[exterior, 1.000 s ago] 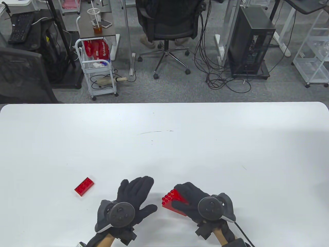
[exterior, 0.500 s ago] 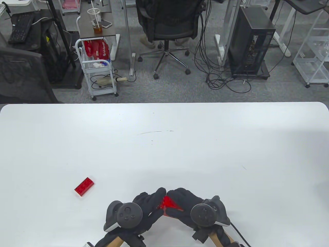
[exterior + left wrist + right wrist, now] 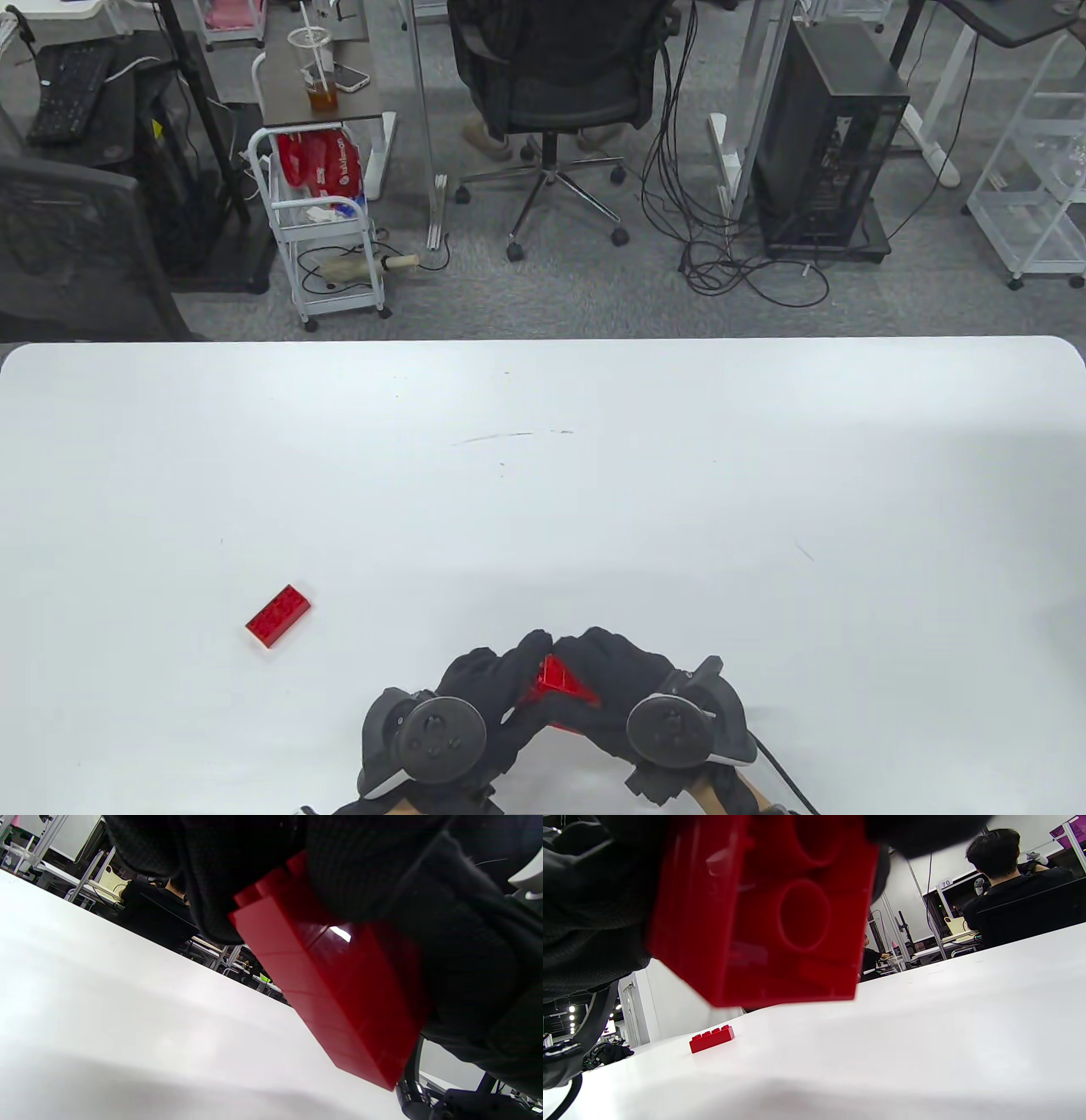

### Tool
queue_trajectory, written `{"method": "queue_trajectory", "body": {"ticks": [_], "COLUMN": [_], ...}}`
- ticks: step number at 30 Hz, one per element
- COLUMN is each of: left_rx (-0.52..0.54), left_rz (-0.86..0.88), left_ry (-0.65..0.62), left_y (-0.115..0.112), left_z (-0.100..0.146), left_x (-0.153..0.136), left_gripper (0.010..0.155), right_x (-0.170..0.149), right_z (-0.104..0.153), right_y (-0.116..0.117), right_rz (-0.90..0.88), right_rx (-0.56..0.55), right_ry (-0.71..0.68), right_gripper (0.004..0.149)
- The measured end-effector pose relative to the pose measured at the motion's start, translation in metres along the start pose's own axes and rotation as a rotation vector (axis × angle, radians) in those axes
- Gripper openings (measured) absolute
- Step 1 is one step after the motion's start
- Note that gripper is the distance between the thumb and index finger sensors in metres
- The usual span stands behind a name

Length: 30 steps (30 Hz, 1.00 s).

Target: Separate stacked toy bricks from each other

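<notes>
White laminate table runs wide under everything, and your work sits at its near edge, a little right of centre. Black-gloved left hand and black-gloved right hand meet there, both clamped on the stack of glossy red plastic toy bricks, which hangs clear of the table in the wrist views.

To part it well, fix one hand as the anchor and let the other peel. Put your pressure on a single seam, thumbs opposing near that line, and hinge the top brick off from one end instead of pulling straight apart; studded bricks give way more easily to a tilt. Keep the stack low over the table so a brick that pops free has little way to fall.

Your grip wraps the stack from both sides: left fingers cover its studded top, the right hand covers the other end, and the hollow underside faces the right wrist camera.

One single flat red brick lies loose on the table, well apart to the left.
</notes>
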<state>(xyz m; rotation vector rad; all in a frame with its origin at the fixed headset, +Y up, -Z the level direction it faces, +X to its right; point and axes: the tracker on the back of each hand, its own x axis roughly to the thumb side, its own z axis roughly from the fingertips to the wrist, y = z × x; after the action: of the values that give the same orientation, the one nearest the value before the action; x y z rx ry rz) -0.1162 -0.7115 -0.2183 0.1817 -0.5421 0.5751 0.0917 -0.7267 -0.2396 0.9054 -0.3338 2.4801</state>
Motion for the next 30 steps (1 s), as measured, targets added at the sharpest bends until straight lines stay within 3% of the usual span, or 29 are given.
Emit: {"method": "queue_trajectory", "body": {"ticks": [8,11,13,19,22,30], "left_rx": [-0.003,0.105,0.053,0.064,0.067,0.038], "left_rz": [-0.053,-0.155,-0.153,-0.149,-0.102,-0.212], "left_ry": [0.019,-0.026,-0.003,-0.016,0.032,0.239], "left_y": [-0.006,-0.002,0.000,0.007,0.013,0.035], "left_z": [0.005,0.006,0.003,-0.001,-0.004,-0.024], "left_x": [0.003,0.007,0.006,-0.002,-0.011,-0.039], "left_gripper": [0.077,0.076,0.076,0.075,0.073,0.068], "right_x": [-0.001,0.000,-0.003,-0.005,-0.007,-0.010], "right_z": [0.002,0.003,0.001,-0.001,-0.002,-0.002], "right_y": [0.008,0.006,0.006,0.008,0.009,0.012], "right_rz": [-0.046,-0.018,-0.028,-0.057,-0.064,-0.081], "right_rx": [0.025,-0.008,-0.004,-0.003,0.001,0.031], "right_ry": [0.011,0.052,0.041,0.077,0.090,0.086], "right_gripper": [0.064,0.064,0.063,0.064,0.063,0.063]}}
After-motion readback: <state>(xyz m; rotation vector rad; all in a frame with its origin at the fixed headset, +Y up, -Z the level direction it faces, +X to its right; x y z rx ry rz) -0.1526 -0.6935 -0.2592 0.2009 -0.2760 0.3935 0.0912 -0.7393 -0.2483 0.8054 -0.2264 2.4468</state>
